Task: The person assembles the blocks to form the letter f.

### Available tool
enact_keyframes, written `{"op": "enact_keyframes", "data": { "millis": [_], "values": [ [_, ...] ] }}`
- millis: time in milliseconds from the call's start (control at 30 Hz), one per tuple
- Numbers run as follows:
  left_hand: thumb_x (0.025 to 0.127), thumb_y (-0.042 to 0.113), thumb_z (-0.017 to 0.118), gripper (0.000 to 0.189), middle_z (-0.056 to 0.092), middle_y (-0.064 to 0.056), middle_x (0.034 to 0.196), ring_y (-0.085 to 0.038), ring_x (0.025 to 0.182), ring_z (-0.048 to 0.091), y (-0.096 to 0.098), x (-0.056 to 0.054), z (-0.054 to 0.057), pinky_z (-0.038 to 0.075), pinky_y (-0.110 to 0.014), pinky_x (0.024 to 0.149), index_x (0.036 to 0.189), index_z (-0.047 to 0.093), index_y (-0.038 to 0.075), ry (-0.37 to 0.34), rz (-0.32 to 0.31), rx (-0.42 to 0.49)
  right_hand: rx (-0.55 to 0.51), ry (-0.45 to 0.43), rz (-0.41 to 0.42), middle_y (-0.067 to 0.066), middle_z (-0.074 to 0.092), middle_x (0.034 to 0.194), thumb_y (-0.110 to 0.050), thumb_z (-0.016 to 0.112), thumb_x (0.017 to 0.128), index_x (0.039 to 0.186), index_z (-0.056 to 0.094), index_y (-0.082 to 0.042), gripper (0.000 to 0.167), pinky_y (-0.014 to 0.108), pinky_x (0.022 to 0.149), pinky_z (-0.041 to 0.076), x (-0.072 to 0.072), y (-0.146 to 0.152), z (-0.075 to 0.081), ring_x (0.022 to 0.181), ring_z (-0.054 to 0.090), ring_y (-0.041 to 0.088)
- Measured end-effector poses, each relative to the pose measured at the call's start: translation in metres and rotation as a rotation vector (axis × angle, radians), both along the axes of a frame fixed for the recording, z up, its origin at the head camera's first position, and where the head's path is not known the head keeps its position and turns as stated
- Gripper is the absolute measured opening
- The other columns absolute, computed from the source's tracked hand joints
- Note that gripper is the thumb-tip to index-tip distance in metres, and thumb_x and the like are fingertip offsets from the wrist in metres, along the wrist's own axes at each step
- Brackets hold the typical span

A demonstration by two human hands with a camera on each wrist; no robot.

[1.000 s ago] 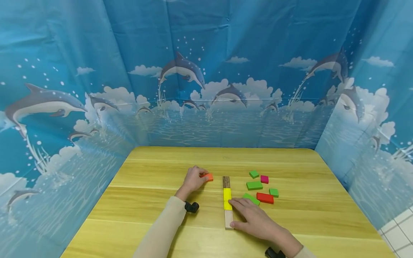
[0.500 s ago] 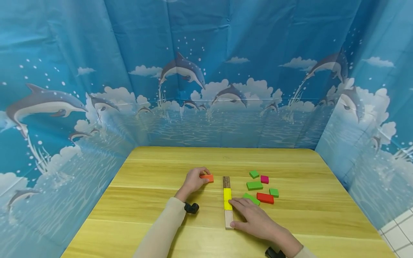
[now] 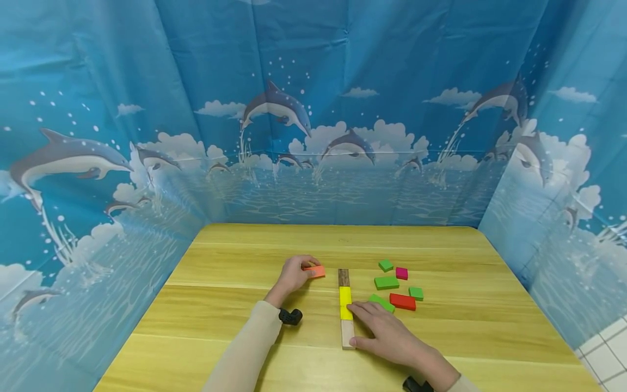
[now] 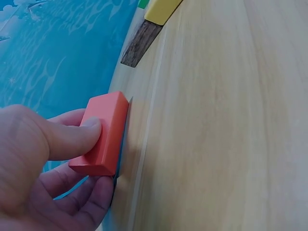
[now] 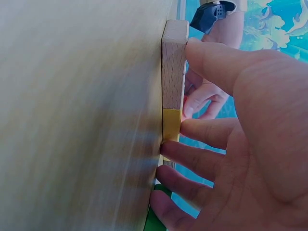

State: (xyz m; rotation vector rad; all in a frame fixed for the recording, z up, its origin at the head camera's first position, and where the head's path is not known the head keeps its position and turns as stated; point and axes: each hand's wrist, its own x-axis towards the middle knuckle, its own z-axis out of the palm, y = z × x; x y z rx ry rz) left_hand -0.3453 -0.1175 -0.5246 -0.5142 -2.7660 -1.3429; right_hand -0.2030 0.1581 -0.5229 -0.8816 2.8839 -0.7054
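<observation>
Our right hand (image 3: pixel 384 331), fingers spread, grips nothing and touches the row (image 3: pixel 345 302) at its fingertips. Our left hand (image 3: pixel 293 274) pinches the orange block (image 4: pixel 106 147), ahead and left of the right. We judge we're arranging blocks; the next move calls for a firm left pinch.

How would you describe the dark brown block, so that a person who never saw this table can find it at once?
On the wooden table, the right hand touches a straight line of blocks. At the far end of that line, just beyond the yellow section, lies the dark brown block. Its dark, grained wood sets it apart from the plain yellow beside it.
</observation>
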Motion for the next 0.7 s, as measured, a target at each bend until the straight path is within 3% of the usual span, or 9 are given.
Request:
{"op": "enact_keyframes", "data": {
  "millis": [333,700],
  "values": [
    [0.096,0.010,0.070,0.025,0.068,-0.006,0.119,-0.026,0.108,0.063,0.010,0.001,0.009,0.055,-0.041,0.085,0.117,0.077,0.022,-0.078,0.016,0.048,-0.006,0.001,0.002,0.006,0.046,0.151,-0.058,0.064,0.093,0.151,0.048,-0.014,0.074,0.057,0.107,0.038,0.002,-0.001,0.003,0.139,0.039,0.032],
    [0.096,0.011,0.070,0.020,0.068,-0.003,0.120,-0.022,0.106,0.063,0.021,0.004,0.012,0.056,-0.036,0.080,0.112,0.078,0.021,-0.082,-0.045,0.040,-0.001,-0.013,0.006,0.007,0.046,0.152,-0.059,0.063,0.094,0.152,0.047,-0.014,0.075,0.058,0.107,0.037,0.002,-0.001,0.004,0.140,0.039,0.034]
  ]
}}
